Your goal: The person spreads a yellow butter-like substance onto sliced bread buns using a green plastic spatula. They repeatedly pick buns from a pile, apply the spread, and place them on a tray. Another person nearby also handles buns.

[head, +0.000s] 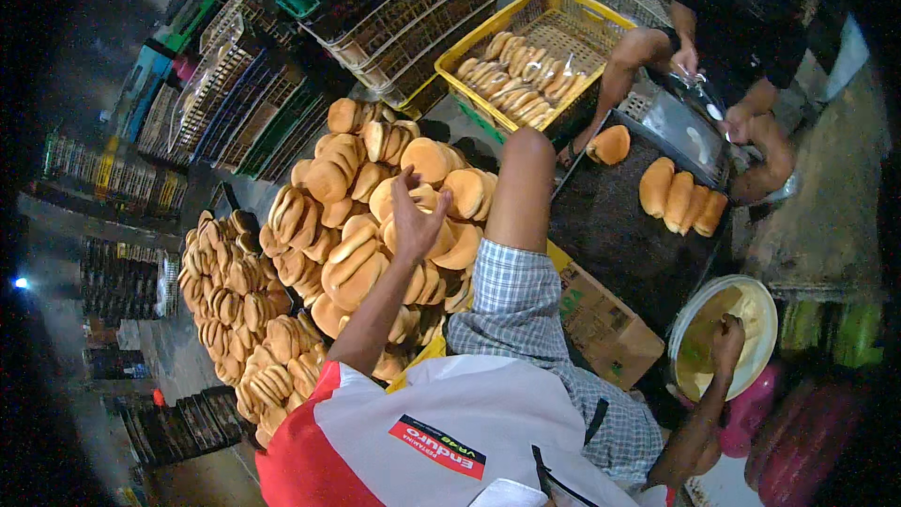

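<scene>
My left hand reaches over a large heap of round, flat bread buns, thumb and fingers apart, with buns right under it. At the right, my right hand is over a round white tub with a pale yellow, cream-like spread inside. Its fingers are curled; whether they hold something is hidden. On the dark tabletop before me lie several elongated bread rolls in a row and a round bun near the far edge.
A co-worker sits opposite, hands at a metal container. Packed buns lie in a yellow plastic crate. Stacked crates stand beyond the heap. A cardboard box is beside my leg; more buns are piled at left.
</scene>
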Demonstrator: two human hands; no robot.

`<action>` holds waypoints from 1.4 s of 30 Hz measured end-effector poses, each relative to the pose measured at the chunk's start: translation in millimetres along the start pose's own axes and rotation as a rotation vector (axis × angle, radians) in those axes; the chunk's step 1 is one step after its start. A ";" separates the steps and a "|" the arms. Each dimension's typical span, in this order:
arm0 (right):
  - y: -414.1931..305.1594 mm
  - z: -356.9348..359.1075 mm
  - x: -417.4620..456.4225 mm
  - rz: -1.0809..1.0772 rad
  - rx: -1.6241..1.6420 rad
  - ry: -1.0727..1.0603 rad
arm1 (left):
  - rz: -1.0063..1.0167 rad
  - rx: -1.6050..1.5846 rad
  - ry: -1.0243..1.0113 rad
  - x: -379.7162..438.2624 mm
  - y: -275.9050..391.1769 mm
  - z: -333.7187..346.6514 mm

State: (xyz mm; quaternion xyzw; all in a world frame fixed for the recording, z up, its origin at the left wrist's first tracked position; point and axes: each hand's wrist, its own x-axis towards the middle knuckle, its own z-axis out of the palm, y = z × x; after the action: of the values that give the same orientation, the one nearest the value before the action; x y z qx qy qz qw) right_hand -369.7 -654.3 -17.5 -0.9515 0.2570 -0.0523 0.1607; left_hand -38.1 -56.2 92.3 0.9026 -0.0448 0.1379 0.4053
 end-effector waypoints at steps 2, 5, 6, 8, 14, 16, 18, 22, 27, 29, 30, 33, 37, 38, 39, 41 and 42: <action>-54.1 -17.2 11.2 -0.014 0.074 -0.012 | 0.068 0.396 -0.188 1.0 -85.5 -31.1; -137.9 -63.6 8.1 -0.192 0.158 -0.009 | -0.043 0.742 -0.591 6.4 -137.9 -30.5; -156.7 -71.1 9.9 -0.227 0.191 -0.033 | -0.116 0.750 -0.671 9.7 -165.1 -29.6; -178.5 -73.4 11.5 -0.231 0.219 -0.084 | -0.003 0.833 -0.638 20.7 -224.8 -25.5; -142.6 -49.3 0.1 -0.129 0.135 -0.169 | 0.051 0.882 -0.853 80.6 -270.8 21.1; -135.1 -43.9 -12.5 -0.163 0.138 -0.176 | -0.012 0.878 -0.954 85.5 -271.0 28.3; -139.3 -41.3 -25.2 -0.190 0.182 -0.153 | -0.051 0.875 -1.014 85.6 -270.9 33.3; -177.3 -47.2 -46.7 -0.082 0.364 -0.124 | -0.069 0.849 -0.983 66.0 -273.0 27.1; -194.3 -45.3 -43.2 -0.127 0.392 -0.154 | -0.079 0.743 -0.766 38.8 -229.3 -4.3; -207.4 -35.3 -33.4 -0.338 0.320 -0.043 | -0.118 0.647 -0.587 31.9 -204.3 -29.4; -217.0 -37.9 -29.8 -0.284 0.342 -0.091 | -0.145 0.580 -0.502 30.9 -188.1 -39.5; -258.0 -43.0 -14.3 -0.170 0.495 -0.206 | -0.220 0.040 -0.171 33.6 -122.6 -52.7; -335.1 -45.9 -9.1 -0.255 0.879 -0.222 | -0.351 -0.539 -0.065 17.6 31.3 -69.9; -353.7 -52.1 -6.6 -0.341 0.927 -0.235 | -0.321 -0.660 -0.156 9.9 49.4 -64.9; -366.0 -42.0 -7.8 -0.380 1.018 -0.204 | -0.284 -0.779 -0.252 0.2 65.8 -57.8; -378.1 -32.2 -7.7 -0.495 1.079 -0.157 | -0.254 -0.741 -0.595 -27.2 103.5 -34.6; -383.3 -24.2 -13.6 -0.367 1.273 -0.179 | -0.188 -0.782 -0.878 -37.8 121.0 -18.5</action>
State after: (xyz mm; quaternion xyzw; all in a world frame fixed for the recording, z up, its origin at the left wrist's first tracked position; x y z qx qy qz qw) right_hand -204.9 -341.3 132.7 -0.7001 -0.0043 -0.1413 0.6999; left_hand -101.5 -124.4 180.3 0.6589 -0.1755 -0.3116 0.6618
